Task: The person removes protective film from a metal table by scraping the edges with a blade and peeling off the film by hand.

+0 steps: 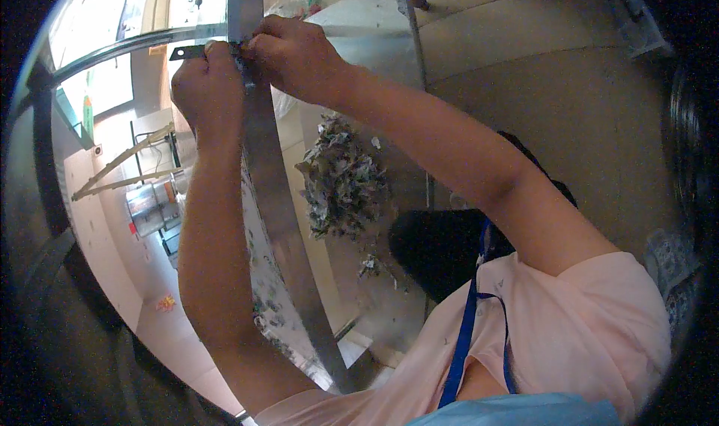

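A dark flat strip (186,53) with a hole near its free end is located at the left hand (206,89), projecting leftward past the thumb. The left hand is clamped on the strip between thumb and fingers. The right hand (299,59) is positioned just beside the left, fingers curled at the strip's inner end; whether it grips the strip cannot be determined. Both hands are at the upper part of a long metal bar (271,179).

To the right of the bar, a metal worktop (408,164) carries a heap of grey-green scraps (346,175), below the right forearm. Smaller scraps lie near the heap. A clear plastic bag (288,10) is near the right hand. Beyond the worktop is a tan floor (539,74) with joint lines. Bright window panes (90,22) are at upper left.
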Available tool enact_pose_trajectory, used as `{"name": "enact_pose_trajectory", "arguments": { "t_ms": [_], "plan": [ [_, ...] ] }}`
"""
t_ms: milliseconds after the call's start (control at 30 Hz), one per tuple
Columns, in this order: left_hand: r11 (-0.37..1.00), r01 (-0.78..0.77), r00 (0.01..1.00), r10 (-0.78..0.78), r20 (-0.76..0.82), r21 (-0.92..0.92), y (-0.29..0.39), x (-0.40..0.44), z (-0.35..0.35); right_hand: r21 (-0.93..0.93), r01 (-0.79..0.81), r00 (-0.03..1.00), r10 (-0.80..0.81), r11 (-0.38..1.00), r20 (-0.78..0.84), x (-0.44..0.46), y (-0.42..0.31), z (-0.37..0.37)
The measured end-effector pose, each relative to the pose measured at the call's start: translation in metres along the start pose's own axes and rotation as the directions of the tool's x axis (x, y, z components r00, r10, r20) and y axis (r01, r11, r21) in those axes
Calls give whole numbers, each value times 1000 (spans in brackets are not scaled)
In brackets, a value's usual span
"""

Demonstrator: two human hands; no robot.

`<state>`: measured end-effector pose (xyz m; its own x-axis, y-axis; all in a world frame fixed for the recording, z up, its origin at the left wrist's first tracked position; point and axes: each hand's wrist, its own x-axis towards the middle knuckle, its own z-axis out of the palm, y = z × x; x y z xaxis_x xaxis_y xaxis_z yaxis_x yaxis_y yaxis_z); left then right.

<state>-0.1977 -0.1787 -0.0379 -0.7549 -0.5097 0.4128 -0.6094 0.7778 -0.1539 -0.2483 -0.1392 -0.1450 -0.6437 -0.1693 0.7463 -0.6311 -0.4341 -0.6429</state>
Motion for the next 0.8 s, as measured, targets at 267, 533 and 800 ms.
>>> {"name": "enact_pose_trajectory", "arguments": {
  "t_ms": [267, 533, 800],
  "plan": [
    [997, 56, 998, -56, 6, -59, 6, 16, 7, -41, 78, 997, -78, 996, -4, 13, 25, 1],
    [994, -34, 995, 23, -98, -108, -23, 13, 29, -25, -219, 976, 219, 975, -25, 3, 2, -8],
    [969, 86, 989, -111, -98, -231, 6, -16, -26, 226, -293, 925, 216, 929, 311, 38, -31, -35]
  ]
}}
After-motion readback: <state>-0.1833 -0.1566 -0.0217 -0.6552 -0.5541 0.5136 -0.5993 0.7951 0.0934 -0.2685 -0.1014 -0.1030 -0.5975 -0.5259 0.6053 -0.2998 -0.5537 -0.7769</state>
